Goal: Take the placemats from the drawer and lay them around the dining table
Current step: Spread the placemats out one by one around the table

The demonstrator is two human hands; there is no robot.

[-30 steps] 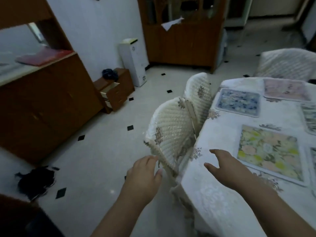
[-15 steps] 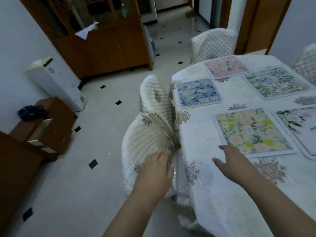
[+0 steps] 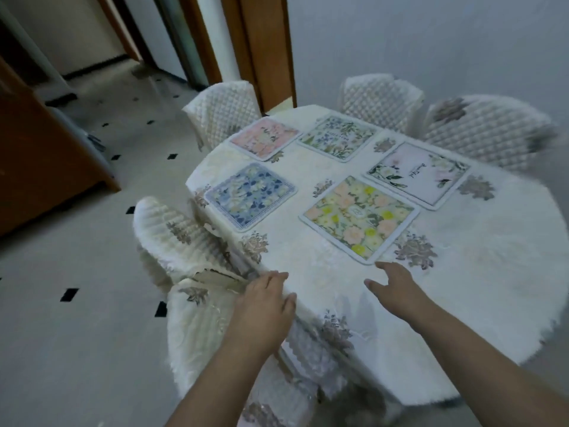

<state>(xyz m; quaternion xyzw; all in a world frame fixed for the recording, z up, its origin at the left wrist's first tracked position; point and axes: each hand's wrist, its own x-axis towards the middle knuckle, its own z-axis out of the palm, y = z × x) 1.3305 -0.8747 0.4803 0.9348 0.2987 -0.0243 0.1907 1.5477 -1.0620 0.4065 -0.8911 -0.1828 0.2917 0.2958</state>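
Note:
Several floral placemats lie flat on the dining table (image 3: 480, 272), which wears a white embroidered cloth. A yellow and peach placemat (image 3: 358, 217) is nearest me, a blue one (image 3: 250, 199) to its left, a white one (image 3: 418, 174) to its right, with a pink one (image 3: 264, 137) and a green one (image 3: 337, 137) at the far end. My left hand (image 3: 266, 306) hovers over the table's near edge with relaxed fingers. My right hand (image 3: 397, 288) is spread just short of the yellow placemat's near corner. Both hands hold nothing.
Chairs in quilted white covers ring the table: two at the near left (image 3: 181, 238), one at the far left (image 3: 221, 112), two at the far right (image 3: 480, 131). A brown wooden cabinet (image 3: 40, 155) stands at the left. The tiled floor has small black diamonds.
My view has swung right from the sideboard and open drawer to the whole table. Both hands stay held out low over the table's near edge, still holding nothing.

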